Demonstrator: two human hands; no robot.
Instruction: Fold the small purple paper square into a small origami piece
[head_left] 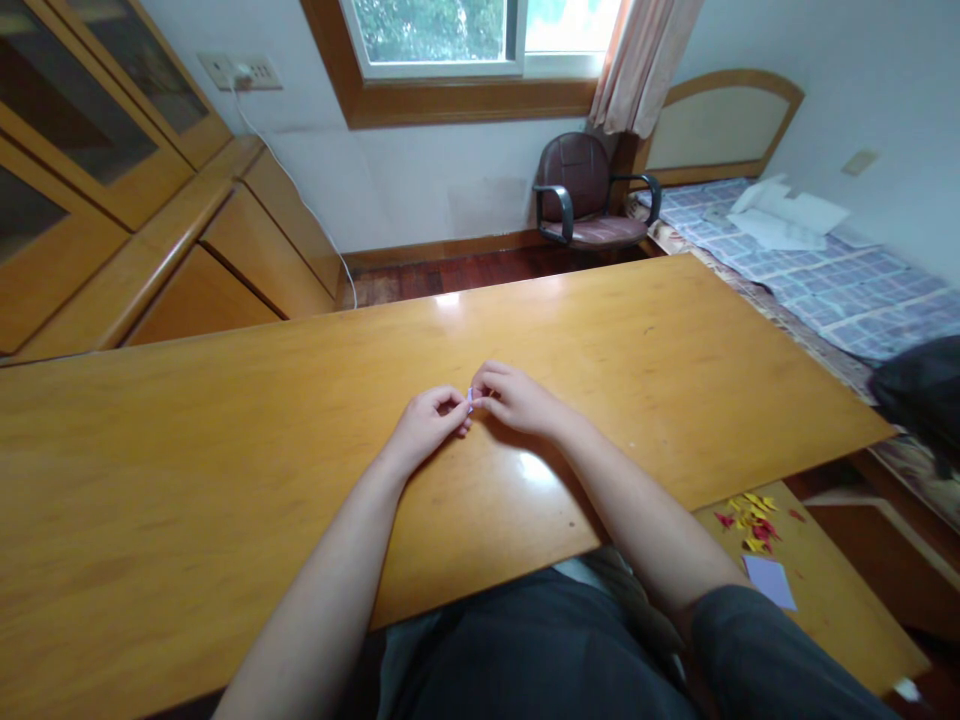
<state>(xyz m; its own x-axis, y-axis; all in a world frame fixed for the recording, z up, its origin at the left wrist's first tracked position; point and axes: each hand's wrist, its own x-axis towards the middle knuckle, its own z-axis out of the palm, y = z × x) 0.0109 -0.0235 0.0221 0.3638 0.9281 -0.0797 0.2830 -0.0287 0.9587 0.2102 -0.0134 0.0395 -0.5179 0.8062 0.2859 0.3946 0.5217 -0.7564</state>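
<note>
Above the middle of the wooden table [247,480], a small piece of folded purple paper [470,399] is pinched between my two hands. My left hand [431,428] grips it from the left with thumb and fingers closed together. From the right, my right hand [517,398] holds its other side, fingers bent and pressed to the thumb. Most of the paper is hidden by the fingertips, so its folded shape cannot be made out.
On a lower wooden surface [840,580] at the right lie several yellow and red folded paper pieces [752,518] and a purple paper square [769,582]. Behind the table stand an office chair [577,190] and a bed [817,270]. Wooden cabinets [225,255] line the left.
</note>
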